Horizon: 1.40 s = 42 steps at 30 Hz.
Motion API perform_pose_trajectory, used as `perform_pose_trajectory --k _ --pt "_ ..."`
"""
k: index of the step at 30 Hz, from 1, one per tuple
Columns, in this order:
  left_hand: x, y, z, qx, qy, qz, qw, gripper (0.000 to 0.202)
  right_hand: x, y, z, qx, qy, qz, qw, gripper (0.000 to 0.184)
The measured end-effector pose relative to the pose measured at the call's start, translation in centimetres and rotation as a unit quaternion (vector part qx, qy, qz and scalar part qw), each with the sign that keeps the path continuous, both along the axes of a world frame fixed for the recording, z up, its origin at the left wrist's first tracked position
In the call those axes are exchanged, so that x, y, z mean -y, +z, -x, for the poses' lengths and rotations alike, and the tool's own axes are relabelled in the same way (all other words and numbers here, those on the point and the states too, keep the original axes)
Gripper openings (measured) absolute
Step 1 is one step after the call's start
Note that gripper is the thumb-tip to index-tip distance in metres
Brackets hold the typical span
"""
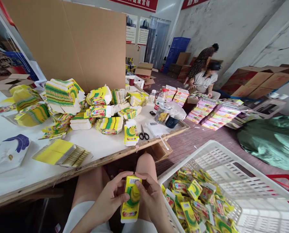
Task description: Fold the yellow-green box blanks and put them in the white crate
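- White desk with a raw wooden edge [10, 186]: left end cut off.
- Small yellow-and-green cardboard carton [131, 204], in front of the desk: back face hidden, smallest print unreadable.
- White perforated plastic basket [222, 161], right of the desk: cropped.
- Big brown cardboard sheet [86, 45], behind the desk: top partly cropped.
- Crumpled green cloth [268, 142], far right of the desk: cropped.
- Person in a striped top [206, 79], beyond the desk: head blurred.

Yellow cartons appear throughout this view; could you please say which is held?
The carton between the left hand and right hand; other nearby cartons are on the table or in the white basket.
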<state>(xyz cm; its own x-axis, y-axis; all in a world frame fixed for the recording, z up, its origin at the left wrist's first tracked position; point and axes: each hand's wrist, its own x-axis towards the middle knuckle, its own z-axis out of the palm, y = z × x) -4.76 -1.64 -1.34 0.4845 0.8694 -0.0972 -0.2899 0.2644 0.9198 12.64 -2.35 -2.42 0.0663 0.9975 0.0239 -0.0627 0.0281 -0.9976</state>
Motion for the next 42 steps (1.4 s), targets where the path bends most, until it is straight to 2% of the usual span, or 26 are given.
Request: perform_pose_trajectory --k 5,8,14,20,23,27,30,37,42 --pt "-0.6 0.5 0.1 -0.006 -0.013 -0.006 1.000 0.054 -0.3 0.6 -0.3 -0.063 0.004 0.033 0.997 0.027" --pt "-0.8 0.7 0.1 -0.006 -0.016 -0.004 1.000 0.055 -0.4 0.8 -0.4 -0.090 -0.019 0.033 0.995 0.025" --pt "-0.5 0.1 -0.7 -0.012 0.019 -0.006 1.000 0.050 -0.7 0.3 -0.4 -0.063 -0.036 0.006 0.997 0.018" --pt "-0.8 0.7 -0.9 -0.044 0.028 -0.023 0.998 0.039 -0.5 0.5 -0.7 -0.048 -0.043 -0.001 0.998 0.018" --pt "-1.0 0.6 -1.3 -0.067 0.064 -0.046 0.995 0.030 -0.2 0.7 -0.6 -0.008 -0.038 -0.011 0.999 0.019" --pt "-1.1 -0.2 -2.2 -0.086 0.105 -0.062 0.989 0.022 0.1 0.6 -0.5 0.034 -0.051 -0.032 0.998 0.015" --pt "-1.2 -0.5 -3.0 -0.097 0.103 -0.070 0.987 0.022 0.2 0.5 -0.8 0.047 -0.068 -0.049 0.995 0.014" --pt "-1.2 0.2 -4.8 -0.153 0.099 -0.119 0.976 0.022 0.4 0.9 -1.4 0.078 -0.122 -0.113 0.983 0.010" --pt "-1.6 0.2 -5.3 -0.138 0.084 -0.154 0.975 0.022 1.0 0.9 -2.5 0.115 -0.138 -0.131 0.975 0.012"
